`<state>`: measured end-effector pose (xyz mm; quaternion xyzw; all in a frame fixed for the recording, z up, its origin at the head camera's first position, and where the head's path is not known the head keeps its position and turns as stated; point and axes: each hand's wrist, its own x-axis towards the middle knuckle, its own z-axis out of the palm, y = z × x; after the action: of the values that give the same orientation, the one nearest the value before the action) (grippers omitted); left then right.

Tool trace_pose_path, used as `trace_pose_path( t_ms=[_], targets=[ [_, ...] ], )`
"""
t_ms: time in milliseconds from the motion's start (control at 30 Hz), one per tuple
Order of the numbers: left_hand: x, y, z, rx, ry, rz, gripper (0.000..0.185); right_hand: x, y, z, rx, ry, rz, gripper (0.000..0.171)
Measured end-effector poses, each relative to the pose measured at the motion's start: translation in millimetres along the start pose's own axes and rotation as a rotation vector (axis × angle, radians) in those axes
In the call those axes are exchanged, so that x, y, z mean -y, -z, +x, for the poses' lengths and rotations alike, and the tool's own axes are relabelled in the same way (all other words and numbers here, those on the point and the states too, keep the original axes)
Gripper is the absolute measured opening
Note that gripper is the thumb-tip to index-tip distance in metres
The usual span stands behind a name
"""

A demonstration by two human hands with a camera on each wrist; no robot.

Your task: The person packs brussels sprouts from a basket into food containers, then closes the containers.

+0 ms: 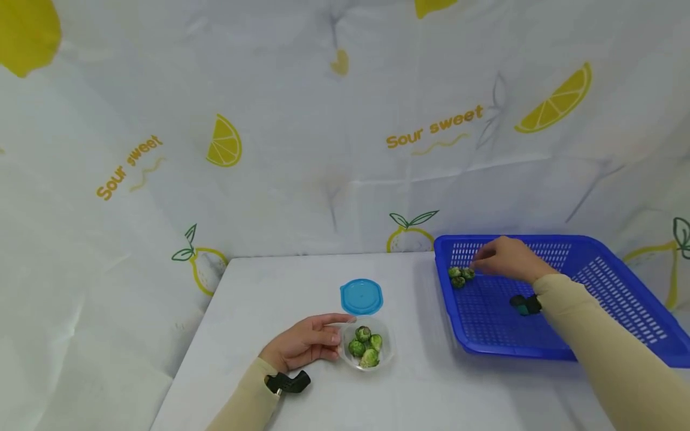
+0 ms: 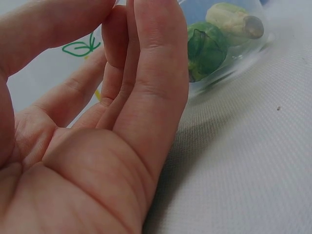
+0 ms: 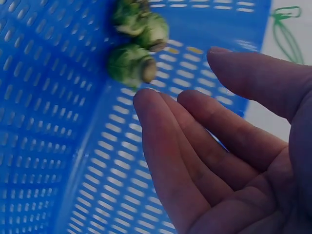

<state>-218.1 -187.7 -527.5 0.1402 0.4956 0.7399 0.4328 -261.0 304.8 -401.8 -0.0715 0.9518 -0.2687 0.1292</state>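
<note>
White cloth printed with lemon slices and the words "Sour sweet" hangs behind and beside a pale table (image 1: 280, 287), covered in the same plain white.

Near the front middle of the table stands a small clear bowl (image 1: 386, 358) holding four Brussels sprouts (image 1: 365, 346). The left hand (image 1: 302, 344) rests on the table just left of the bowl, its fingers straight and laid against the bowl's side, the thumb reaching over toward the rim; it is relaxed and grasps nothing. In the left wrist view the fingers (image 2: 156, 63) lie close together against the clear wall, with a green sprout (image 2: 207, 48) and a paler one behind it showing through.

Just behind the bowl lies a round blue lid (image 1: 361, 296), flat on the table and close to the bowl's far rim.

On the right side sits a blue slotted basket (image 1: 620, 281), shallow and rectangular. Near its back left corner lie a few loose sprouts (image 1: 460, 275) clustered together. The right hand (image 1: 509, 258) hovers over that corner, released, fingers extended toward the sprouts. From the right wrist view the fingertips (image 3: 146, 100) are just beside the nearest sprout (image 3: 130, 65), and I cannot tell whether they touch it; nothing is held.

Both forearms wear beige sleeves with a dark strap at each wrist.
</note>
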Motion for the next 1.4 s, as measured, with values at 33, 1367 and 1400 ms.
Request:
trace_pose_path(
  t_ms=[33, 1367, 1400],
  targets=[
    [0.5, 0.6, -0.4, -0.004, 0.003, -0.001, 0.060, -1.7, -1.9, 3.3, 0.004, -0.006, 0.013, 0.043],
    [-1.1, -0.1, 1.5, -0.010, 0.005, 0.004, 0.064, -12.7, -15.1, 12.1, -0.046, -0.063, -0.030, 0.033],
    [-1.2, -0.1, 2.6, -0.009, 0.005, 0.008, 0.063, -13.6, -13.5, 8.8, -0.045, -0.063, -0.032, 0.035]
  ],
)
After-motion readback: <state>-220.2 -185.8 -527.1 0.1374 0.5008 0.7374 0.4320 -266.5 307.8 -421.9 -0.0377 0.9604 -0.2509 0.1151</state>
